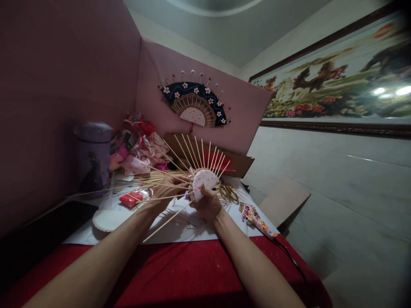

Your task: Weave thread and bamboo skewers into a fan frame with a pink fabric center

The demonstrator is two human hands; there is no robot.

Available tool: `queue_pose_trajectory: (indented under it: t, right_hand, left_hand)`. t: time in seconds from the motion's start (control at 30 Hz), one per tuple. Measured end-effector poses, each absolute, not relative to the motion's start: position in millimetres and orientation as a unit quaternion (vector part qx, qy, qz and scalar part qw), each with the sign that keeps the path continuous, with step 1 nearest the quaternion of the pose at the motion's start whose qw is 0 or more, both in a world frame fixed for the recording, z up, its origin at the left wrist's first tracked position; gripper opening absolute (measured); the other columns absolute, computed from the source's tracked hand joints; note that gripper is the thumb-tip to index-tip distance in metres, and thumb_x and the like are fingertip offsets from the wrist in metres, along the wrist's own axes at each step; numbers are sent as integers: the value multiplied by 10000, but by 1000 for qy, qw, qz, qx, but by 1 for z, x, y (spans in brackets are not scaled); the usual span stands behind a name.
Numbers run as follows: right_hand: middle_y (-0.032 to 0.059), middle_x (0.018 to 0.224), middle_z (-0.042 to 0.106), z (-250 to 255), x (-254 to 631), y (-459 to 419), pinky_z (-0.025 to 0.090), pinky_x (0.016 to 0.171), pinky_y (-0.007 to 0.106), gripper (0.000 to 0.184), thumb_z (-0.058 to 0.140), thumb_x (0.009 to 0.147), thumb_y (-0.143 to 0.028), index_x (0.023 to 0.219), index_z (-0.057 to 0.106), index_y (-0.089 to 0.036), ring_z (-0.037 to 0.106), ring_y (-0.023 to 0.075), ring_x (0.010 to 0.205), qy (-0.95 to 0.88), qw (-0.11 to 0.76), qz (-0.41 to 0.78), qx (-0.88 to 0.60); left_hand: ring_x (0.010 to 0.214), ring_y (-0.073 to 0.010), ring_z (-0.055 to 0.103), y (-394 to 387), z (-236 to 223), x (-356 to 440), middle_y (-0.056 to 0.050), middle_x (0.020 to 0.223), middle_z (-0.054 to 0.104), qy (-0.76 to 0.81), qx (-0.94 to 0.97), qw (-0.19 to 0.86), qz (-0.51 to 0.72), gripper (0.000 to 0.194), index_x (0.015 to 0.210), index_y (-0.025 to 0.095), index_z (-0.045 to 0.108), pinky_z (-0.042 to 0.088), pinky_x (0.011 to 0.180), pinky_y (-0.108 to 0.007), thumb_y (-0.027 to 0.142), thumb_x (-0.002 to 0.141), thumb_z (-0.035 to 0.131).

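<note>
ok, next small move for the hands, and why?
Probably have the left hand ease the lower-left stick upward: the gap above it looks wider than those among the upper-right sticks, and the right hand grips the patterned half-disc.

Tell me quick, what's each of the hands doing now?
Left hand: at the edge of the fan; grip can't be told.
Right hand: closed, holding the fan.
</note>
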State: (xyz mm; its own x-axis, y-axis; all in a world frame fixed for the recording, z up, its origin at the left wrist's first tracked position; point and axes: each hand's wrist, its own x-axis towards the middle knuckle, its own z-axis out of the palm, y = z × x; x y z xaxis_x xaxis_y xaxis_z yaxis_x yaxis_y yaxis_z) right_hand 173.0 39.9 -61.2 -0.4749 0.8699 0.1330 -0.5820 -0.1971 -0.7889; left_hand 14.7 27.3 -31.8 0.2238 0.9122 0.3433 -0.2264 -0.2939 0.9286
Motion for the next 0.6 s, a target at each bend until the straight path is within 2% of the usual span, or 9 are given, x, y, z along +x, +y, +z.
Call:
queue_pose_trajectory:
  t: [0.43, 0.6]
  right_hand:
    - [17, 698, 700, -59, 171, 42, 454, 435, 240, 350, 713, 701, -404, 914, 618, -144, 615, 151, 554, -392, 490, 751, -205]
    - [17, 730, 704, -61, 172, 43, 457, 455, 242, 328, 691, 734, -397, 938, 610, -154, 624, 150, 579, -402, 490, 749, -193]
  left_hand:
    - [413, -74, 412, 36, -41, 14, 17, 513, 550, 309, 592, 499, 552, 244, 701, 124, 639, 247, 399, -224, 326, 611, 742]
    - [417, -70, 415, 35, -42, 13, 17, 535, 556, 311, 593, 495, 553, 221, 713, 124, 639, 249, 394, -219, 302, 618, 728]
